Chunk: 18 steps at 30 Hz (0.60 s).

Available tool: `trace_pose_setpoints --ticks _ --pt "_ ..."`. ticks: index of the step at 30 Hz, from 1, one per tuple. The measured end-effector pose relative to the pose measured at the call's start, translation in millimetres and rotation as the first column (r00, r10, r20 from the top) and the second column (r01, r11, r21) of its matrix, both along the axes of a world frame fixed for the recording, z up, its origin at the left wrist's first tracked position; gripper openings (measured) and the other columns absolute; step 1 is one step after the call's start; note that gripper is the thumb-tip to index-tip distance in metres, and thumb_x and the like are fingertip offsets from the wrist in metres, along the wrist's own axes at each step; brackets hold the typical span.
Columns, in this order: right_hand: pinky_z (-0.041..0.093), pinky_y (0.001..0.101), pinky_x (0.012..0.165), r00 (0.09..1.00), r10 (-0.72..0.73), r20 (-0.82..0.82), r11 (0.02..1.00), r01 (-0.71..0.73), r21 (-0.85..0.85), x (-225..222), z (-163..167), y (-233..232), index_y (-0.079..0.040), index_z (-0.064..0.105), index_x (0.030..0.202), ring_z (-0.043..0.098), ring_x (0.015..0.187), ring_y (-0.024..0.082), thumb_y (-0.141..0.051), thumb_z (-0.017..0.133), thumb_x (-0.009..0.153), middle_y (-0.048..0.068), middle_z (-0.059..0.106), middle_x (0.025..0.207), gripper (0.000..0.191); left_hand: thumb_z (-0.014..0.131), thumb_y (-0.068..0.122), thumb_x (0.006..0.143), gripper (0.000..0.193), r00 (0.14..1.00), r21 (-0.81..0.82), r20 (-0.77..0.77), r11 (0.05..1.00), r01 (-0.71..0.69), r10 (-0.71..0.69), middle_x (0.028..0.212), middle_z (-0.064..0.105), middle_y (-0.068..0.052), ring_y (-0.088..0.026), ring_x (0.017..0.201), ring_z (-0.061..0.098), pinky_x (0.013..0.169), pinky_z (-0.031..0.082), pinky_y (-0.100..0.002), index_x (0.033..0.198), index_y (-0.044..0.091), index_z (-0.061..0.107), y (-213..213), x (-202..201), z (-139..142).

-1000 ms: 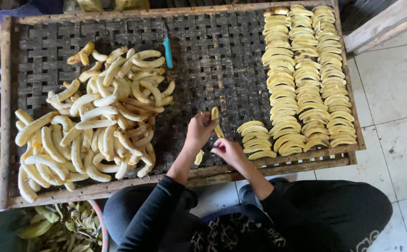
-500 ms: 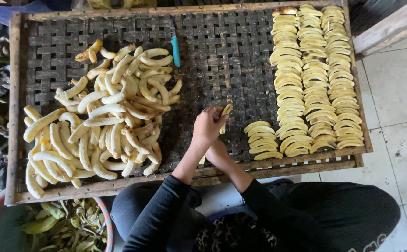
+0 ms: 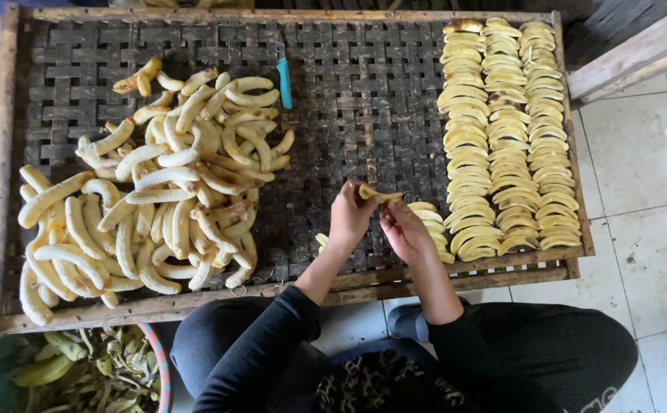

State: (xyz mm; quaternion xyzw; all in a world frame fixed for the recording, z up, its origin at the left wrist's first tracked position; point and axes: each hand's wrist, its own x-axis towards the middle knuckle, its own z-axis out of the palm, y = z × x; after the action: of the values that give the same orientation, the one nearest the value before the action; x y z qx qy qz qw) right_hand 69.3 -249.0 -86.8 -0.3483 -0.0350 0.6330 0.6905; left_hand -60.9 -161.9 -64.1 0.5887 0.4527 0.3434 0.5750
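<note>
A second ago the hands stood apart over the woven tray (image 3: 364, 92), the left hand (image 3: 351, 216) holding a banana piece (image 3: 371, 192) upright. Half a second ago the left hand lifted it alone. Now the right hand (image 3: 404, 229) has come up beside the left, fingertips meeting at the piece, which lies level just beside the short row of slices (image 3: 428, 218).

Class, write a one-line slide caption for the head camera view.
Left hand and right hand hold a yellow banana slice over a dark woven drying tray, between peeled bananas and neat slice rows.
</note>
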Motion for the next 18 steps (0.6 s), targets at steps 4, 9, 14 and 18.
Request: trace_pose_setpoints --ticks 4,9,14,18 --pt "0.061 0.0329 0.082 0.996 -0.011 -0.084 0.969 -0.010 -0.248 11 8 -1 0.000 0.063 0.112 0.069 0.095 0.020 -0.026 0.054 0.100 0.010 0.067 0.108 0.029 0.083 0.020 0.081 0.047 0.975 0.095 -0.007 0.970 0.222 -0.222 0.102 0.075 -0.014 -0.029 0.091 0.077 0.075 0.060 -0.038 0.116 0.002 0.058 -12 -1 18" --pt "0.063 0.0333 0.079 0.649 0.375 0.662 0.916 -0.151 -0.371 78 35 30 -0.003 0.065 0.124 0.071 0.089 0.018 -0.019 0.054 0.104 0.008 0.071 0.104 0.028 0.086 0.026 0.074 0.057 0.546 0.148 -0.785 0.768 0.623 -0.292 0.109 0.070 -0.016 -0.035 0.101 0.069 0.077 0.057 -0.046 0.119 0.005 0.058 -11 -23 10" --pt "0.056 0.0325 0.084 -0.208 0.589 0.781 0.707 -0.334 -0.623 117 44 51 -0.005 0.076 0.111 0.074 0.094 0.019 -0.022 0.065 0.098 0.009 0.079 0.102 0.024 0.073 0.014 0.085 0.030 0.217 -0.052 -0.929 0.684 0.727 -0.300 0.115 0.073 -0.012 -0.029 0.109 0.071 0.084 0.057 -0.043 0.114 0.011 0.068 -15 -42 -16" --pt "0.056 0.0344 0.086 -0.322 0.574 0.753 0.695 -0.295 -0.656 115 45 51 -0.012 0.079 0.107 0.075 0.096 0.020 -0.024 0.068 0.095 0.007 0.080 0.105 0.021 0.073 0.013 0.079 0.035 0.277 0.036 -0.925 0.664 0.747 -0.261 0.109 0.072 -0.012 -0.029 0.105 0.069 0.081 0.055 -0.045 0.114 0.011 0.066 -14 -38 -20"
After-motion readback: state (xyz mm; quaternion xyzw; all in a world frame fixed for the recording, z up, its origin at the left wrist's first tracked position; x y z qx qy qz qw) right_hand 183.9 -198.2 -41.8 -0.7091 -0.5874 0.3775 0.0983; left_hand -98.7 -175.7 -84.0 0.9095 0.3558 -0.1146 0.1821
